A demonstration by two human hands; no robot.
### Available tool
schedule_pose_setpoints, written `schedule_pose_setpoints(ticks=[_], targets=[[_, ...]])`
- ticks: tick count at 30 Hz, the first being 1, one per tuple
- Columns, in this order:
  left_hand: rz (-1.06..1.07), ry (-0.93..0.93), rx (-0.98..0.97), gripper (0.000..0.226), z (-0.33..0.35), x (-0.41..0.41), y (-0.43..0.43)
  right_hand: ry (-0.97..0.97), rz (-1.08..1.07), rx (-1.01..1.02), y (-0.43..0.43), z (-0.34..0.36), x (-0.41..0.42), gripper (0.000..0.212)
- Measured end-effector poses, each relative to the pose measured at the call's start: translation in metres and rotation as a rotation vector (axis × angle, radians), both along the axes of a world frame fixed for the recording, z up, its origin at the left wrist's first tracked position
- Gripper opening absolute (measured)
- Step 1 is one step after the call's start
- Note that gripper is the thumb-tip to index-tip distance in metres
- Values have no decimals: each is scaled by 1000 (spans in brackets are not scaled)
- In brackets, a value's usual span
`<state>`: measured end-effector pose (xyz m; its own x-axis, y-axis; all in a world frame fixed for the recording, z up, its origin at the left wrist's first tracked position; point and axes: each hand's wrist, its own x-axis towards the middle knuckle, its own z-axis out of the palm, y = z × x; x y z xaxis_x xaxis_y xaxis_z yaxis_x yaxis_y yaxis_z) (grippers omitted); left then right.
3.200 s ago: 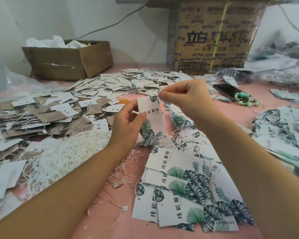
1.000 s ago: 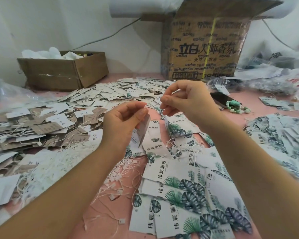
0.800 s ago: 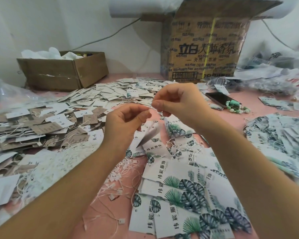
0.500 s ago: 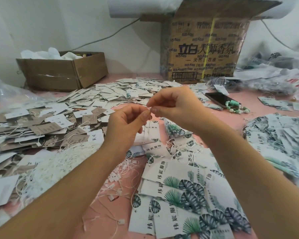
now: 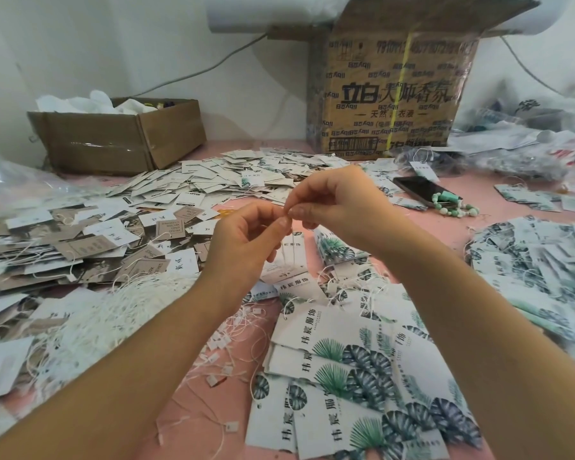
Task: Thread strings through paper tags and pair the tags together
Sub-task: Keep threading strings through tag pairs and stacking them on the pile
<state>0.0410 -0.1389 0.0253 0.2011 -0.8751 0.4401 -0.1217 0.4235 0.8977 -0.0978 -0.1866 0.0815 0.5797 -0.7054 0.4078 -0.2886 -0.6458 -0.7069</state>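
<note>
My left hand (image 5: 246, 237) and my right hand (image 5: 339, 202) meet at the fingertips above the pink table (image 5: 193, 423), pinching the ends of a thin white string. A white tag (image 5: 291, 257) with black lettering hangs on that string just below the fingers. Long leaf-printed tags (image 5: 352, 370) lie fanned out under my right forearm. A heap of loose white strings (image 5: 113, 313) lies under my left forearm.
Small white and brown tags (image 5: 166, 207) cover the table's left and middle. More leaf tags (image 5: 538, 270) are piled at the right. Behind stand a low cardboard box (image 5: 120, 137) and a tall printed carton (image 5: 392, 91). A phone (image 5: 419, 189) and green beads lie at right.
My hands have come together: the right one dropped left until its fingertips touch the left thumb. The tag, earlier held edge-on in my left fingers, now dangles below them.
</note>
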Motion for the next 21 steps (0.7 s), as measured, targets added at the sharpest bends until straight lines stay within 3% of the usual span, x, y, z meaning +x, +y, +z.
schedule_pose_setpoints(ticks=[5, 11, 18, 21], targets=[[28, -10, -5, 15, -1, -1, 0, 48, -36, -48, 0, -1, 2, 15], [22, 20, -52, 4, 1, -2, 2, -62, 18, 50, 1, -1, 0, 15], [52, 66, -102, 21, 0, 3, 0, -189, 193, 322, 2, -5, 2, 17], [50, -64, -34, 32, -3, 3, -1, -167, 217, 348, 4, -5, 6, 22]])
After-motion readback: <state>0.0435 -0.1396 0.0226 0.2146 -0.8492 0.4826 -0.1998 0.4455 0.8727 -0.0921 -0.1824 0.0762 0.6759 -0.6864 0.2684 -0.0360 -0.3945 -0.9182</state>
